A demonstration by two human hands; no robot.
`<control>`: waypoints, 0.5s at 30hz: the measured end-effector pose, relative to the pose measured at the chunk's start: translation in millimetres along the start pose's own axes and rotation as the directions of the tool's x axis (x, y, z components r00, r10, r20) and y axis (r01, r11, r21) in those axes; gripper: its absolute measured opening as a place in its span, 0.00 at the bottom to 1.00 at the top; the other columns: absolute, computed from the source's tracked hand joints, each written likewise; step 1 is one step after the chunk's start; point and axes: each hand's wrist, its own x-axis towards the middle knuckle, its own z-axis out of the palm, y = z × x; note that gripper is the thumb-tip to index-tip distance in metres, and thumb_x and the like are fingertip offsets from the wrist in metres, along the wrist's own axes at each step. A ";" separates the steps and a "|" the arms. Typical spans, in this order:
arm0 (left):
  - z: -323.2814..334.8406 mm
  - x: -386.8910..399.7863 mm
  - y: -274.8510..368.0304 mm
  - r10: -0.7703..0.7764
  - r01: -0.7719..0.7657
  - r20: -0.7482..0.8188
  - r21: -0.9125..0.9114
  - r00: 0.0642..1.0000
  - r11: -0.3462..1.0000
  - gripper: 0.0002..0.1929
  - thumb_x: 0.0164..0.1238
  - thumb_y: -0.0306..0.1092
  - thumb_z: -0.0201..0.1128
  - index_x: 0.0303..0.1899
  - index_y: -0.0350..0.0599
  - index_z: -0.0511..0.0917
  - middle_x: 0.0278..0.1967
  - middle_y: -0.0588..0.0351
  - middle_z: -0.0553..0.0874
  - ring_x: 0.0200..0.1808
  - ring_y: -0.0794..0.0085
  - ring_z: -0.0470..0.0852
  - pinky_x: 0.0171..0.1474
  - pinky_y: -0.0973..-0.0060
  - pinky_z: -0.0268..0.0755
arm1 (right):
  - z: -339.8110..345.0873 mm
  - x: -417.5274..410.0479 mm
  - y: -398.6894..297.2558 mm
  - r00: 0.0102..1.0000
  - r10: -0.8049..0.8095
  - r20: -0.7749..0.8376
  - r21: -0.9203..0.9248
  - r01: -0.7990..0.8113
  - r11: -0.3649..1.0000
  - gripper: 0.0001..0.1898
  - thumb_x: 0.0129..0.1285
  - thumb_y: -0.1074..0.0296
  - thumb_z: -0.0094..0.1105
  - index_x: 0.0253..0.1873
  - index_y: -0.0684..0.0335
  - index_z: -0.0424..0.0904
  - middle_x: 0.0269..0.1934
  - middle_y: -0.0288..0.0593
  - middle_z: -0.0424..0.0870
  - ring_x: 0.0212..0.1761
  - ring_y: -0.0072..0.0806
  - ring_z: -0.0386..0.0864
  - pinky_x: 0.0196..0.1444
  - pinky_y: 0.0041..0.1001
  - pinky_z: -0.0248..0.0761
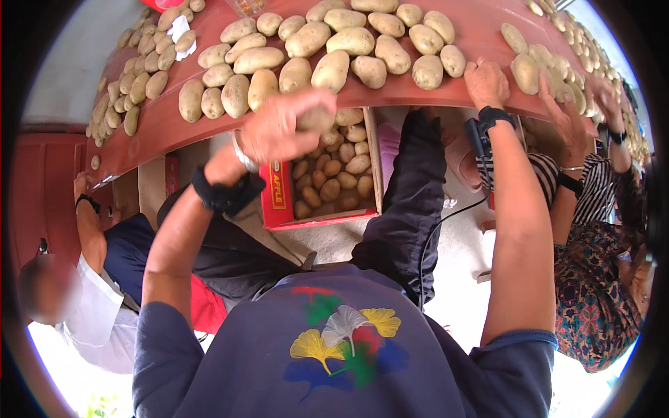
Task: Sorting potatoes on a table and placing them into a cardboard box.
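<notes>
My left hand (279, 128), blurred by motion, is above a red cardboard box (278, 194) and just in front of the table's near edge. A potato (316, 119) is in its fingers. The box stands on the floor under the table edge, with many potatoes (330, 190) inside. My right hand (487, 83) rests on the near edge of the red table (486, 23), close beside a potato (452, 60); its fingertips are curled from view. A spread of potatoes (308, 39) covers the tabletop before me.
Another person's hand (567, 117) is near a potato pile (549, 68) on the right. At left, a seated person's hand (82, 183) touches the table edge beside more potatoes (125, 89). White crumpled paper (181, 35) lies there. A black cable (449, 214) runs past my leg (413, 172).
</notes>
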 end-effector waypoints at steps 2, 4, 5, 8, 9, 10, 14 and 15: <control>23.0 -13.6 1.2 0.117 -0.104 -0.117 0.113 0.986 0.988 0.21 0.50 0.21 0.61 0.50 0.44 0.76 0.53 0.50 0.79 0.56 0.58 0.78 0.61 0.66 0.70 | -2.9 -0.3 -2.4 0.996 0.063 0.061 -0.002 -0.063 0.998 0.18 0.61 0.57 0.46 0.45 0.60 0.83 0.48 0.52 0.82 0.50 0.51 0.79 0.53 0.46 0.72; 32.2 -11.4 0.0 0.113 -0.099 -0.157 0.093 0.981 0.991 0.22 0.50 0.20 0.61 0.50 0.45 0.76 0.54 0.50 0.79 0.57 0.56 0.78 0.60 0.65 0.70 | -5.2 -1.8 -4.2 0.995 0.085 0.053 0.019 -0.086 0.996 0.18 0.61 0.56 0.48 0.46 0.59 0.83 0.48 0.52 0.82 0.52 0.50 0.78 0.53 0.46 0.72; 37.4 -5.5 0.4 0.021 -0.012 -0.190 0.047 0.982 0.999 0.23 0.51 0.20 0.60 0.53 0.45 0.75 0.54 0.49 0.79 0.58 0.56 0.78 0.60 0.64 0.70 | -5.5 -3.6 -4.9 0.994 0.090 0.056 0.009 -0.091 0.996 0.18 0.61 0.56 0.48 0.46 0.59 0.83 0.48 0.51 0.82 0.53 0.50 0.78 0.54 0.46 0.72; 56.8 27.0 3.7 -0.034 0.060 -0.269 0.088 0.963 0.994 0.26 0.53 0.22 0.61 0.57 0.48 0.72 0.56 0.48 0.78 0.61 0.54 0.75 0.62 0.63 0.68 | -7.2 -7.3 -4.0 0.995 0.092 0.032 0.045 -0.093 0.995 0.16 0.61 0.57 0.49 0.45 0.59 0.83 0.48 0.51 0.81 0.53 0.49 0.78 0.53 0.46 0.72; 63.5 45.4 4.5 0.065 -0.003 -0.344 0.178 0.937 0.984 0.28 0.54 0.23 0.62 0.60 0.49 0.70 0.57 0.48 0.77 0.63 0.53 0.72 0.64 0.61 0.66 | -7.4 -8.4 -3.3 0.995 0.101 0.020 0.047 -0.102 0.994 0.16 0.61 0.57 0.49 0.45 0.59 0.83 0.48 0.51 0.81 0.53 0.49 0.78 0.53 0.46 0.72; 69.9 64.9 5.8 0.119 -0.007 -0.320 0.332 0.940 0.943 0.30 0.55 0.26 0.63 0.63 0.51 0.68 0.60 0.47 0.74 0.65 0.52 0.69 0.66 0.59 0.62 | -7.3 -9.5 -2.8 0.996 0.090 0.014 0.051 -0.090 0.995 0.16 0.61 0.58 0.49 0.44 0.59 0.83 0.48 0.51 0.81 0.53 0.49 0.78 0.53 0.46 0.72; 98.4 130.9 14.8 0.277 0.004 -0.292 0.696 0.915 0.718 0.34 0.58 0.42 0.65 0.67 0.55 0.64 0.62 0.44 0.69 0.69 0.48 0.60 0.69 0.45 0.49 | -7.1 -12.9 -0.9 0.996 0.085 -0.016 0.069 -0.083 0.994 0.16 0.60 0.58 0.50 0.44 0.59 0.83 0.47 0.50 0.81 0.52 0.47 0.78 0.53 0.45 0.72; 101.7 141.7 15.0 0.270 0.033 -0.282 0.746 0.921 0.665 0.33 0.59 0.45 0.65 0.67 0.56 0.64 0.60 0.44 0.71 0.68 0.46 0.61 0.68 0.44 0.48 | -7.1 -13.4 -0.9 0.996 0.094 -0.004 0.079 -0.093 0.992 0.15 0.60 0.58 0.50 0.43 0.59 0.83 0.47 0.50 0.81 0.52 0.47 0.78 0.53 0.44 0.72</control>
